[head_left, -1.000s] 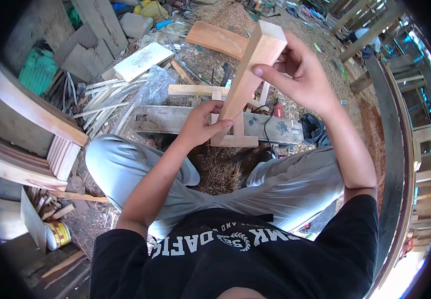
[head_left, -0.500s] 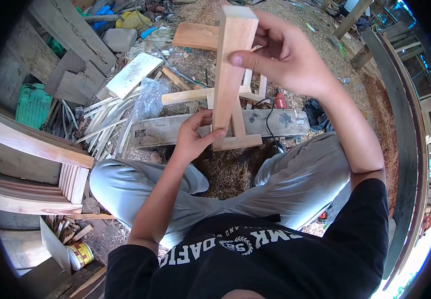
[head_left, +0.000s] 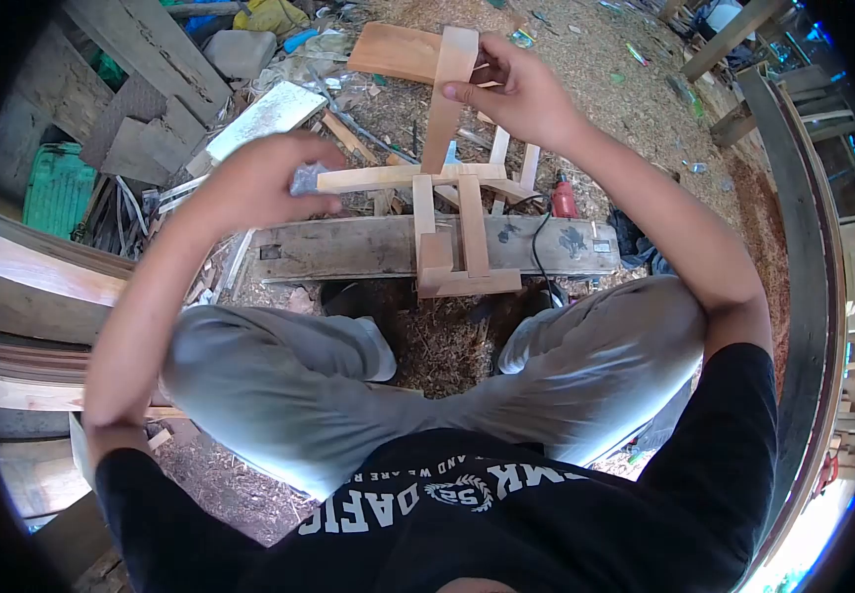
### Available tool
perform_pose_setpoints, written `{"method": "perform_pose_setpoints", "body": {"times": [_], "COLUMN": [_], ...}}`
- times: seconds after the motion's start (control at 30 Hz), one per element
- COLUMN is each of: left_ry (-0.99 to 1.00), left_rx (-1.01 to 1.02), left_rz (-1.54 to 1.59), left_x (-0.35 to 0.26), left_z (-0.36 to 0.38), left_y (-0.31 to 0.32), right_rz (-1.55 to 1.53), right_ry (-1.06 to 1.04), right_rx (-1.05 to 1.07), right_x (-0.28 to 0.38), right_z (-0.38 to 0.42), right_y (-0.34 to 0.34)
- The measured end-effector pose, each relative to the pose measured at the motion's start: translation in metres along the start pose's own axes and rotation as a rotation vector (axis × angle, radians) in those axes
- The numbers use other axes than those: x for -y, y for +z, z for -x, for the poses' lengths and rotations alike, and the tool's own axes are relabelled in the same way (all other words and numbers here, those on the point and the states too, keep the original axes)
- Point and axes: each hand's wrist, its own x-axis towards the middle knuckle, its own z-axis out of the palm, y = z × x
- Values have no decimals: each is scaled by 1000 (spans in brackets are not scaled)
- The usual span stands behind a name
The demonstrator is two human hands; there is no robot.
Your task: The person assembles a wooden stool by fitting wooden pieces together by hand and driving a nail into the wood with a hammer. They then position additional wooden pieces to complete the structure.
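Observation:
My right hand (head_left: 526, 97) is closed around the upper end of a squared wooden piece (head_left: 443, 128), thumb on its near face. The piece stands up and leans slightly, its lower end overlapping the crossbar (head_left: 373, 179) of a small wooden frame. My left hand (head_left: 264, 178), a little blurred, has fingers and thumb apart around the crossbar's left end. Uprights and a short bottom rail (head_left: 482, 285) make up the rest of the frame, which stands at a weathered plank bench (head_left: 348, 247) in front of my knees.
A red power tool (head_left: 565, 198) with a black cord lies right of the frame. Beyond it is a curved wooden board (head_left: 395, 52) on shavings. A pale slab (head_left: 267, 121) and thin scraps lie at left, and long planks (head_left: 813, 296) stand along the right.
My left hand has let go of the wooden piece's lower end and moved left to the crossbar's end. My right hand has moved the piece away from me, over the crossbar.

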Motion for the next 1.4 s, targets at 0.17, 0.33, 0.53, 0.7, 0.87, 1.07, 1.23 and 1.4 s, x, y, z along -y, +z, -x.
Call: {"method": "perform_pose_setpoints", "body": {"times": [0.17,0.33,0.53,0.7,0.87,1.07,1.23,1.4], "left_ry": [-50,-46,17,8,-20,-35,-24,-15], "left_rx": [108,-11,-7,53,70,-39,-105,-104], "left_rz": [137,211,213,366,380,477,531,515], "left_x": [84,134,154,160,157,166,163,163], "left_z": [-69,-131,-174,-194,-200,-206,-201,-199], "left_y": [23,129,206,228,243,258,257,254], "right_rz": [-6,-150,-144,-172,-182,-237,-253,-233], "right_ry": [1,116,197,247,330,283,312,325], "right_rx": [37,129,166,156,159,135,149,143], "right_x": [-56,-100,-130,-128,-135,-122,-118,-119], "right_z": [-9,-8,-7,-9,-3,-7,-11,-13], "right_y": [25,47,56,54,52,60,63,65]}}
